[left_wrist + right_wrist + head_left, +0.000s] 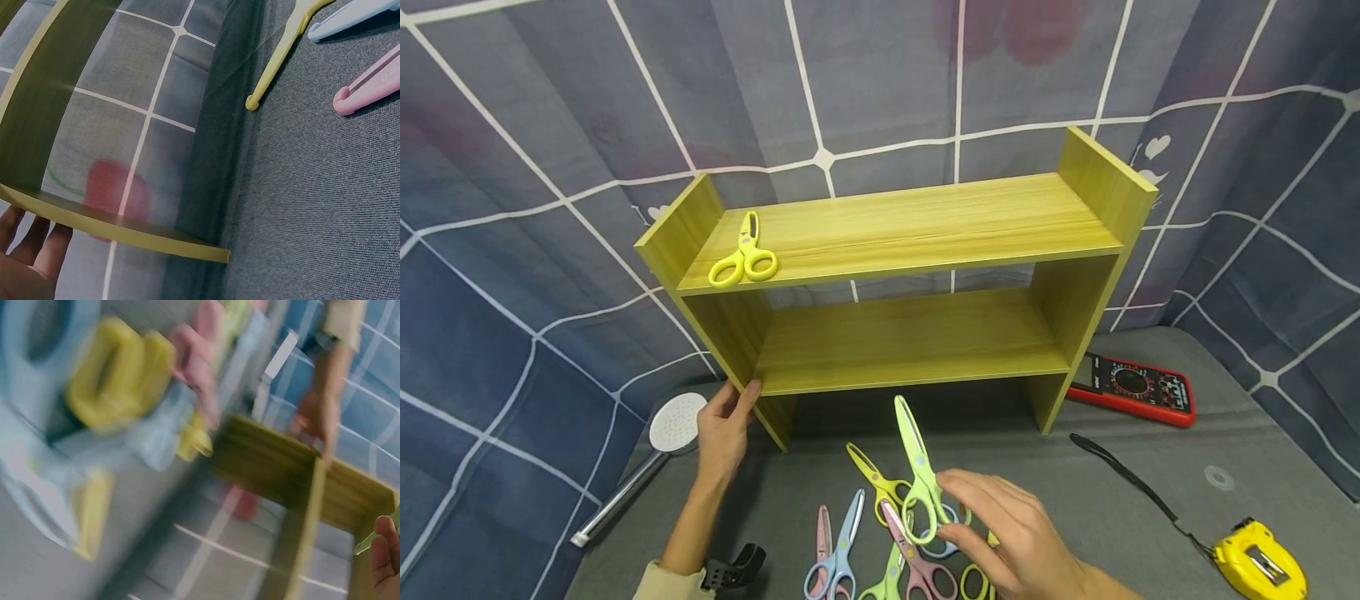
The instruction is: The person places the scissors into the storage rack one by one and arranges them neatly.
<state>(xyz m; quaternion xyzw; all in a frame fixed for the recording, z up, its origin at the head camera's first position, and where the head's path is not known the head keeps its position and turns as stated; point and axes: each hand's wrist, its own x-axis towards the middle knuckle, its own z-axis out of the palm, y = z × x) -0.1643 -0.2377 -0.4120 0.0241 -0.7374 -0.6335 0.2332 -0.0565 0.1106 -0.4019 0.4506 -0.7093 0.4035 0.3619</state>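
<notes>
A two-tier wooden shelf (pixel 910 337) stands in the middle. My left hand (pixel 722 433) grips its left side panel low down, the thumb at the front edge; in the left wrist view, the fingers (pixel 53 250) lie against the panel's outer face. My right hand (pixel 1018 529) pinches light green scissors (pixel 917 446) by the handle, blades pointing up, in front of the shelf. Yellow scissors (pixel 747 250) lie on the left end of the top board. Below the raised pair, several scissors lie heaped on the grey cloth, including blue scissors (pixel 847 533) and pink scissors (pixel 912 554).
A shower head (pixel 677 422) lies left of the shelf, near my left forearm. To the right are a red multimeter (pixel 1131 383), partly behind the side panel, and a yellow tape measure (pixel 1258 558) with a black strap. A tiled-pattern curtain (pixel 895 83) hangs behind.
</notes>
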